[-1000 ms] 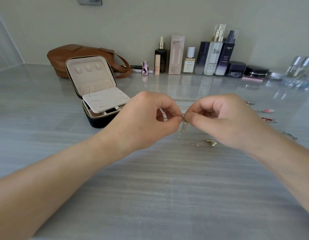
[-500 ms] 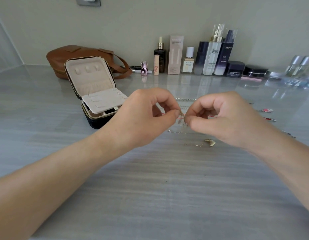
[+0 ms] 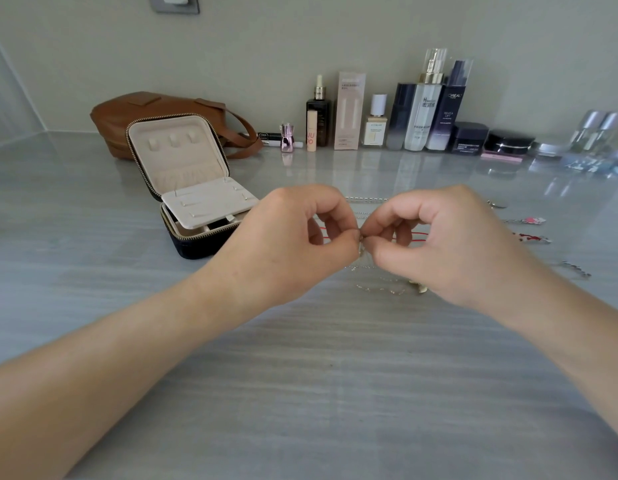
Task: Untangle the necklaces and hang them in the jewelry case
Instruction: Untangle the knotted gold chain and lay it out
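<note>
Fig. 1 | left hand (image 3: 293, 244) and right hand (image 3: 449, 244) both pinch 1 fine necklace (image 3: 361, 244), centre | jewelry case (image 3: 183, 168) open at 10 o'clock, 3 hooks (image 3: 173, 140) bare | stage judged: untangling; nothing hung yet

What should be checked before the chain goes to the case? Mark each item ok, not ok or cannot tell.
1. Grip on the chain by left hand and right hand: ok, both pinch it.
2. Knots gone: cannot tell, too fine.
3. Chain clear of the table: not ok, its end lies there.
4. Open case, lid upright: ok.
5. Bare hooks in lid: ok.
</note>
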